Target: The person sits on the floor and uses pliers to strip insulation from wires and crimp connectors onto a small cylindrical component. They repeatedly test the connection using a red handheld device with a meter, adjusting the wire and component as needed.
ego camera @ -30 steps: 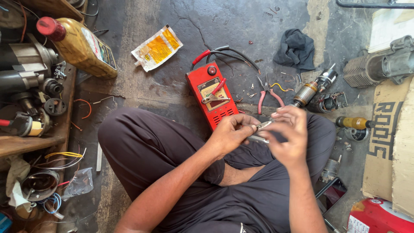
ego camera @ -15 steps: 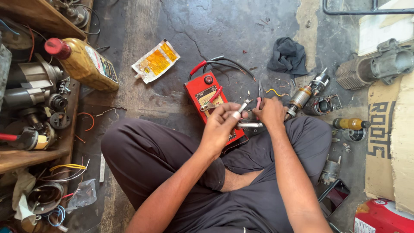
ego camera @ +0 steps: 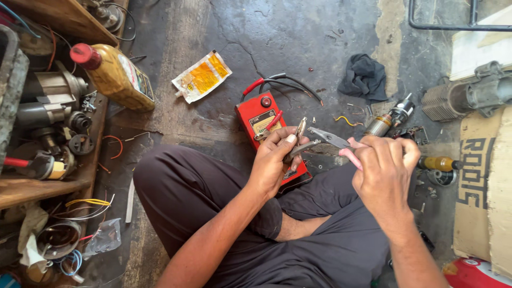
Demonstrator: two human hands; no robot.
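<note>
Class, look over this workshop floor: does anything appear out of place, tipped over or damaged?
Yes. A yellow bottle with a red cap lies on its side at the shelf edge, a torn yellow packet lies loose on the cracked floor, and a dark rag sits crumpled near scattered wire bits.

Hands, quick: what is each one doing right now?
Left hand: closed around a small metal part.
Right hand: closed on pink-handled pliers, whose tips meet that part.
</note>
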